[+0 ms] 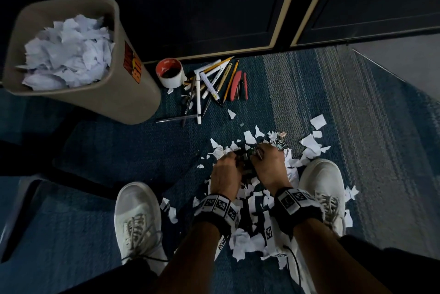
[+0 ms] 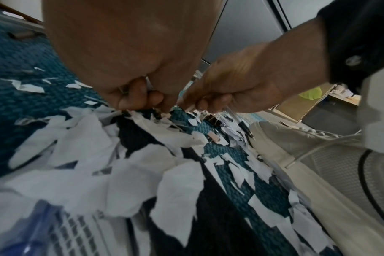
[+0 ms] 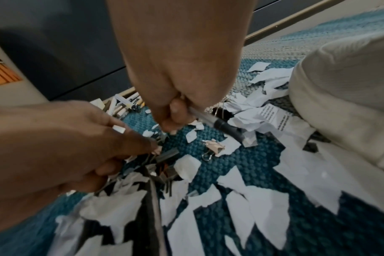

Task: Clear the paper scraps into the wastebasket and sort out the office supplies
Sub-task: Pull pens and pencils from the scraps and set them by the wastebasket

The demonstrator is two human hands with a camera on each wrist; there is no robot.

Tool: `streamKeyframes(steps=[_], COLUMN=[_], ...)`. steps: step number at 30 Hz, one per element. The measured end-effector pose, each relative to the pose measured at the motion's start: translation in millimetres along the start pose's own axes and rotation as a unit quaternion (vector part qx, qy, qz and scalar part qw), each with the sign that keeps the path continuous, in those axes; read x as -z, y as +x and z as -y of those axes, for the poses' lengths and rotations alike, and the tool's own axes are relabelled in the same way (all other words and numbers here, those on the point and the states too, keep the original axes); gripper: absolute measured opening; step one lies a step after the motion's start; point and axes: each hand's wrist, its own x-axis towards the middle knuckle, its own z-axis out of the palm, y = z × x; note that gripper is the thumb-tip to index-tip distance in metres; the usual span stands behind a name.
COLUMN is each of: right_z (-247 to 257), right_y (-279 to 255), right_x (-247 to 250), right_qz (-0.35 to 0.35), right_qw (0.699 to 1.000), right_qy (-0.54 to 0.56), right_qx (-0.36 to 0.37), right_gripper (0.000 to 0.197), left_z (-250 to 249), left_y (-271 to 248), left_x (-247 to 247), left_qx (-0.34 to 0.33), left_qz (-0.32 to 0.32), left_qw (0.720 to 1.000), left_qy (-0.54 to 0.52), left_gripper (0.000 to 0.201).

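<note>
Torn white paper scraps (image 1: 247, 239) litter the blue carpet between my shoes. Both hands are down in the pile. My left hand (image 1: 228, 165) curls round a dark bunch of binder clips (image 1: 246, 158), also seen as binder clips (image 3: 167, 155) in the right wrist view. My right hand (image 1: 264, 154) grips a clear pen (image 3: 210, 120) with a black cap, fingers curled tight (image 3: 173, 119). A pink binder clip (image 3: 213, 149) lies loose on the carpet just beyond. The tan wastebasket (image 1: 133, 103) stands far left, heaped with scraps (image 1: 69, 53).
Sorted pens and pencils (image 1: 209, 84), a red stapler (image 1: 237, 85) and a tape roll (image 1: 170, 73) lie by the dark cabinet base (image 1: 214, 7). White shoes (image 1: 138, 219) (image 1: 326, 186) flank the pile. More clips (image 1: 281, 141) sit beyond my right hand.
</note>
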Motion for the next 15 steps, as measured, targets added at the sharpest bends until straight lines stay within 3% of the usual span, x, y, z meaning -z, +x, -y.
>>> streamKeyframes(steps=[8, 15], right_z=[4.5, 1.4], right_y=[1.8, 3.9], right_x=[-6.9, -9.2], right_qz=[0.078, 0.091], right_qw=[0.995, 0.992], right_qy=[-0.020, -0.053], right_qx=[0.063, 0.069], right_gripper=[0.029, 0.024], left_z=[-0.5, -5.0], left_y=[-3.1, -6.2], left_x=[5.4, 5.3], left_qx=[-0.037, -0.028], left_qz=[-0.015, 0.004], left_qw=[0.999, 0.999], left_qy=[-0.004, 0.017], left_gripper=[0.022, 0.025])
